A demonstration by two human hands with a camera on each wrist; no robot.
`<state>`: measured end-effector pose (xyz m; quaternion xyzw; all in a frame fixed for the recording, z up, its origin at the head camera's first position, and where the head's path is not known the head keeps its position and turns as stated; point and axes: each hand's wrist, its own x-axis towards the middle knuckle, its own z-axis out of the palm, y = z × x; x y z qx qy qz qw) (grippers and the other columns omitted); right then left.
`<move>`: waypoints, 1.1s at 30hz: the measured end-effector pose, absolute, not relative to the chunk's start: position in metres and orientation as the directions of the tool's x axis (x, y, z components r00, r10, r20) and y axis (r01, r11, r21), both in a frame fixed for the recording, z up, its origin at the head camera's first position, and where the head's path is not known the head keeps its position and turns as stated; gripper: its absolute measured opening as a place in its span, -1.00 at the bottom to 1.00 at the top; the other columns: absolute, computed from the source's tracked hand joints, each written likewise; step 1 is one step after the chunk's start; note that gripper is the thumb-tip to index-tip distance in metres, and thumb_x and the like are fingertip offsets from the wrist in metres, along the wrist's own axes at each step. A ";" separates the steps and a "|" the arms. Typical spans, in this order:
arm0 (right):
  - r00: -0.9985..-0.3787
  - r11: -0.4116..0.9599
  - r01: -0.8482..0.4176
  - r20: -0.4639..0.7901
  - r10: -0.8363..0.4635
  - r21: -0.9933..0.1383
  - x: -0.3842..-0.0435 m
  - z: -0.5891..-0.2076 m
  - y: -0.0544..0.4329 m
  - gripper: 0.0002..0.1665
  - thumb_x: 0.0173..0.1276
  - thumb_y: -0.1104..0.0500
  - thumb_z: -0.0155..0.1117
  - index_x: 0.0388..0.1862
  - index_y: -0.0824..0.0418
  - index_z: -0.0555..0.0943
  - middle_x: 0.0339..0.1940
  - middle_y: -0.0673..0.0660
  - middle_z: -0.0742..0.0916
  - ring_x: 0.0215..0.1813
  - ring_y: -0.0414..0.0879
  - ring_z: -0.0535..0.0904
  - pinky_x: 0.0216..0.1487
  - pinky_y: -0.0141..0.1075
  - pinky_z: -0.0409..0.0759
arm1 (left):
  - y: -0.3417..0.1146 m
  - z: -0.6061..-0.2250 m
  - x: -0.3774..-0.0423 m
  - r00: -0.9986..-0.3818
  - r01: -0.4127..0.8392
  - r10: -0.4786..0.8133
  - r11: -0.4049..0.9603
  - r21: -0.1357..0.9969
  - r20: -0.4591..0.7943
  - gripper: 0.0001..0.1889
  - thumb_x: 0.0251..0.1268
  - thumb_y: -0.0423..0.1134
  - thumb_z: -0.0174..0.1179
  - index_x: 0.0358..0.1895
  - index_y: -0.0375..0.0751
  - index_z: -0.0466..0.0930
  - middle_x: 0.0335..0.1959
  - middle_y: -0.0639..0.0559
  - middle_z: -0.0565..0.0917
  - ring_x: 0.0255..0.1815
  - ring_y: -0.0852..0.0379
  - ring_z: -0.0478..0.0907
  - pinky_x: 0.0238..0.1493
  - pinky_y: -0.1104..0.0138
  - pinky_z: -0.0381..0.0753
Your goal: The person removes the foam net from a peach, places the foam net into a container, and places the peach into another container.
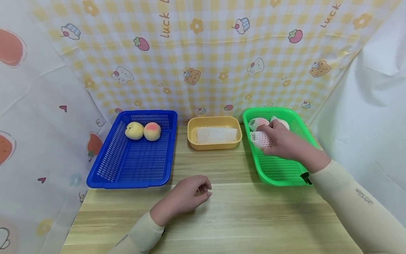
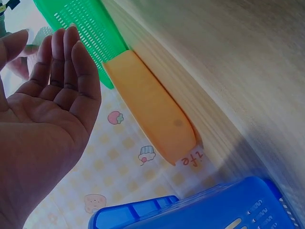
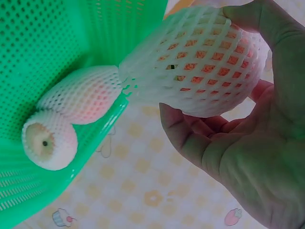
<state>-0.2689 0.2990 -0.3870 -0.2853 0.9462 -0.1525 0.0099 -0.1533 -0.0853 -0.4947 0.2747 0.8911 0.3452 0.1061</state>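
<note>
My right hand (image 1: 279,139) grips a peach in a white foam net (image 3: 205,67) over the green basket (image 1: 266,180). In the right wrist view, fingers and thumb wrap its sides, and pink skin shows through the mesh. Two other netted peaches lie in the basket's far end; one netted peach (image 3: 50,140) has its top showing through the net's opening. Loosely curled, my left hand (image 1: 188,194) is over the wooden table in front of the yellow tray (image 1: 214,146), holding nothing.
At the left is a blue basket (image 1: 146,165) with two bare peaches (image 1: 152,131) at its far end. Flat in the yellow tray lies a white foam net (image 1: 216,135). A checked cloth (image 1: 196,53) hangs behind, with white cloth at both sides.
</note>
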 end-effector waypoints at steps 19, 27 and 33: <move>-0.822 0.753 -0.544 0.054 -0.567 -0.370 -0.228 -0.394 0.234 -0.15 0.13 0.17 0.65 0.45 0.00 0.58 0.11 0.21 0.51 0.04 0.06 0.52 -0.09 -0.12 0.65 | -0.086 -0.493 -0.150 -0.827 0.426 0.562 0.605 0.673 0.017 -0.93 0.58 -0.13 0.38 -0.06 0.02 0.71 -0.24 0.35 0.66 -0.17 0.33 0.61 -0.02 0.28 0.69; -0.758 0.694 -0.631 0.083 -0.647 -0.346 -0.217 -0.402 0.204 -0.11 0.13 0.09 0.69 0.48 -0.05 0.58 0.08 0.14 0.53 0.07 0.01 0.46 -0.05 -0.18 0.62 | -0.087 -0.491 -0.150 -0.826 0.429 0.563 0.607 0.669 0.018 -0.93 0.58 -0.13 0.38 -0.06 0.03 0.71 -0.23 0.35 0.66 -0.16 0.32 0.62 -0.01 0.27 0.69; -0.750 0.682 -0.640 0.097 -0.654 -0.354 -0.216 -0.406 0.192 -0.09 0.10 0.09 0.68 0.48 -0.05 0.58 0.09 0.13 0.52 0.08 0.00 0.45 -0.03 -0.17 0.61 | -0.089 -0.491 -0.149 -0.826 0.425 0.564 0.596 0.681 0.021 -0.93 0.58 -0.14 0.38 -0.06 0.01 0.71 -0.23 0.34 0.66 -0.14 0.28 0.65 -0.01 0.28 0.69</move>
